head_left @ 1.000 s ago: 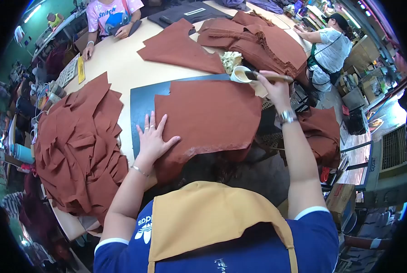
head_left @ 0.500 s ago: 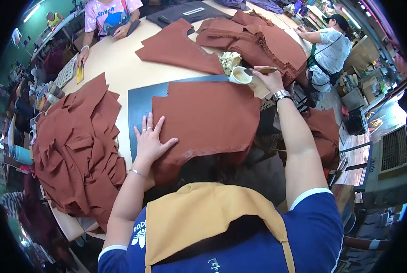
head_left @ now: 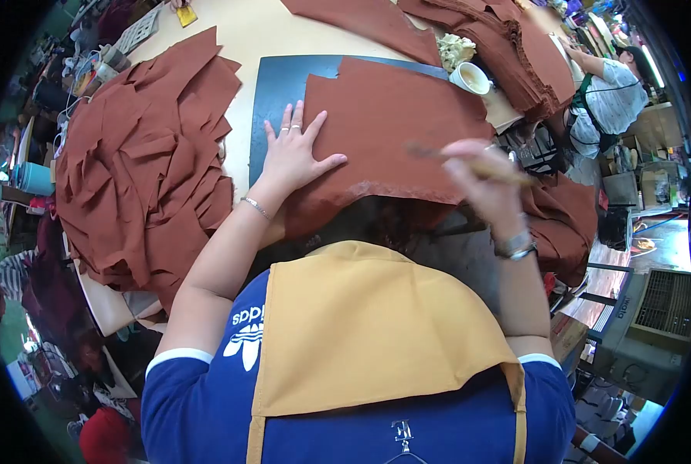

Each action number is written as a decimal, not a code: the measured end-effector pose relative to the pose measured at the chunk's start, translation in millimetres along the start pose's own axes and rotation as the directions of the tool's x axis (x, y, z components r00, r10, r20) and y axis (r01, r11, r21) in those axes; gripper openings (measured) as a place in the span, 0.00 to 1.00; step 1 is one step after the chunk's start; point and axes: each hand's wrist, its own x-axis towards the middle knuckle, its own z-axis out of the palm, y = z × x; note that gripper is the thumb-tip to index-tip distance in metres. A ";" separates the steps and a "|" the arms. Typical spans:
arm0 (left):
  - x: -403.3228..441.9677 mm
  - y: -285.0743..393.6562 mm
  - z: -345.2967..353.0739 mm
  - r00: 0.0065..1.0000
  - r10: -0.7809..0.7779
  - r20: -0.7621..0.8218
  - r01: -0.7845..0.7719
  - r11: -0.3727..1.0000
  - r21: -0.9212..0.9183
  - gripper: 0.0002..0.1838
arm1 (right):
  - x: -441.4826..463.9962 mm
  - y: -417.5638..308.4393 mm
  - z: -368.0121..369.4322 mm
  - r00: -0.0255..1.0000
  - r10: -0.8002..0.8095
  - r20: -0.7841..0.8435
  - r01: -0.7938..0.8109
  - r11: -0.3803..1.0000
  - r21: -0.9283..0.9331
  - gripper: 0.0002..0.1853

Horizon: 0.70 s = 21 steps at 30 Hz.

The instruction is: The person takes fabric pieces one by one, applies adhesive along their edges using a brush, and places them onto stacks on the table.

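Way across the brown cloth panel (head_left: 395,108) between your hands; piled cloth on both sides.
Over the panel's flat middle, a hand can pass between your spread left hand (head_left: 291,161) and your right hand (head_left: 477,185), whose blurred tool (head_left: 508,170) juts over the cloth. At the far right corner, a white cup (head_left: 470,78) and a crumpled pale bundle (head_left: 455,51) block the way, with stacked brown cloth (head_left: 515,66) beyond. On your left, a narrow strip of pale tabletop (head_left: 240,116) runs between the dark board (head_left: 276,85) and a high cloth heap (head_left: 144,170).
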 end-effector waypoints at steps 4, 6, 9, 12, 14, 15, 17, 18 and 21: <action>3.1 0.0 1.1 1.000 0.001 -0.002 -0.002 1.000 -0.017 0.55 | -33.6 -17.8 78.8 0.984 -0.099 0.146 0.075 0.985 0.158 0.09; 4.3 -0.4 1.1 1.000 0.002 -0.001 -0.002 1.000 -0.003 0.55 | -44.4 -20.1 86.1 0.979 -0.121 0.163 0.108 0.990 0.087 0.09; 6.9 -2.5 4.3 0.999 0.018 -0.031 -0.018 1.000 0.016 0.54 | -48.9 -24.7 63.7 0.956 -0.082 0.282 0.087 0.996 -0.006 0.09; 6.5 -3.5 8.5 0.998 0.038 -0.047 -0.039 0.999 -0.014 0.54 | -40.6 -35.9 73.0 0.971 -0.127 0.205 0.111 0.990 0.086 0.09; 7.6 -2.1 0.2 0.999 0.038 -0.038 -0.041 0.997 -0.067 0.54 | -30.9 -37.5 90.7 0.956 -0.248 0.157 0.225 0.962 0.152 0.08; 8.9 -2.7 -4.2 0.998 0.053 -0.043 -0.059 0.986 -0.158 0.54 | -34.2 -24.9 99.5 0.940 -0.249 0.235 0.216 0.964 0.156 0.08; 11.7 0.0 -5.9 0.997 0.010 -0.077 -0.033 0.956 -0.291 0.50 | -32.5 -33.0 82.9 0.929 -0.174 0.328 0.119 0.976 0.180 0.07; 15.5 0.5 -10.4 0.999 -0.039 0.000 0.036 0.927 -0.373 0.49 | -35.6 -32.7 72.6 0.932 -0.105 0.347 0.010 0.964 0.265 0.07; 29.2 -0.5 -25.9 0.966 -0.036 0.257 0.176 0.819 -0.547 0.42 | -43.3 -26.4 37.5 0.989 0.049 0.142 -0.084 0.964 0.253 0.08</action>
